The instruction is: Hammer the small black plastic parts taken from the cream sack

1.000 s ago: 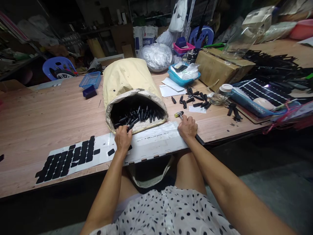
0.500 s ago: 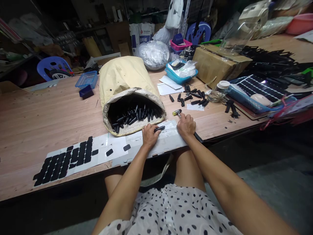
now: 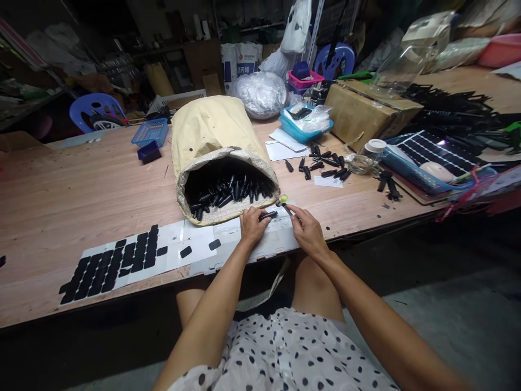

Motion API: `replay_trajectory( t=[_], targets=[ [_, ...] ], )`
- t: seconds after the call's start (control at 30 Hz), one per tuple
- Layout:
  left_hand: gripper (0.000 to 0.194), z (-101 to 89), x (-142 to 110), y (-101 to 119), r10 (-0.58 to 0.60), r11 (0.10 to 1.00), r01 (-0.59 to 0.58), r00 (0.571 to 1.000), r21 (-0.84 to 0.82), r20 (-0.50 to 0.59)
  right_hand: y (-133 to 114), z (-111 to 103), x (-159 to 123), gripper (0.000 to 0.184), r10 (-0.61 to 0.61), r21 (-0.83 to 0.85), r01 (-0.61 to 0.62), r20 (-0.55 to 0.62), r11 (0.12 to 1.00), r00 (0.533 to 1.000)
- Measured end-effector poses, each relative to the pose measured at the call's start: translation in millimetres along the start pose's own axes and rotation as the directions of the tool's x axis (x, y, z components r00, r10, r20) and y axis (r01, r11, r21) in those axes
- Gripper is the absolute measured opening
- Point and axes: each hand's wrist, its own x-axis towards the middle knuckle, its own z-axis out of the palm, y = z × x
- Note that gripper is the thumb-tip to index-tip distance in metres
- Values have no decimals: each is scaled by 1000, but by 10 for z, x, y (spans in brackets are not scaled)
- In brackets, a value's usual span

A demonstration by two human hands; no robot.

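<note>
My left hand (image 3: 252, 225) is closed on a small black tapered plastic part (image 3: 268, 215), which lies low over a flat whitish board (image 3: 280, 239) at the table's front edge. In my right hand (image 3: 307, 228) is a small hammer (image 3: 283, 201) with a yellowish face, its head raised just beyond the black part. The fingers wrap its handle. Right behind my hands a cream sack (image 3: 220, 127) lies on its side, mouth towards me, with many similar black parts (image 3: 228, 191) inside.
Loose black parts (image 3: 325, 163) are scattered right of the sack. Flat black stickers (image 3: 109, 266) on a white sheet lie at the left front. Behind stand a blue basket (image 3: 150, 133), a teal basin (image 3: 305, 130) and a cardboard box (image 3: 366, 117). A solar panel (image 3: 439, 155) lies at right.
My right hand has turned and shifted left, bringing the hammer's head nearer the black part. My left hand keeps its hold. The whole view has shifted slightly.
</note>
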Motion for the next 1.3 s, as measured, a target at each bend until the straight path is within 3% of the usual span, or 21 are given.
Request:
replay_trajectory(
  t=[0.27,0.4,0.57,0.67,0.77,0.9,1.07,1.3],
  targets=[
    [13,37,38,-20,-8,999,9,1000,-52,20,-102,-6,-118,42,21,-141,-10,81,990,996],
    [14,46,31,-2,-10,999,11,1000,-44,17,-175,18,-111,43,-34,-120,43,69,992,997],
    [15,52,12,32,-19,999,21,999,-45,36,-171,84,-137,43,-25,-113,42,149,993,989],
    [14,63,-3,51,-3,999,5,999,-50,38,-64,13,-52,42,10,-157,-1,56,988,998],
    [15,73,-16,73,4,1000,-3,1000,-30,31,90,-104,143,41,107,-269,-122,-67,955,992],
    [15,79,-25,93,16,1000,-16,999,3,27,288,-152,405,39,268,-438,-280,-91,854,959],
    [14,94,-40,87,20,1000,-21,999,13,34,386,12,509,37,310,-529,-290,-53,798,949],
    [13,-3,13,125,2,999,0,999,-37,52,302,147,474,36,242,-618,-222,-53,754,969]
  ],
)
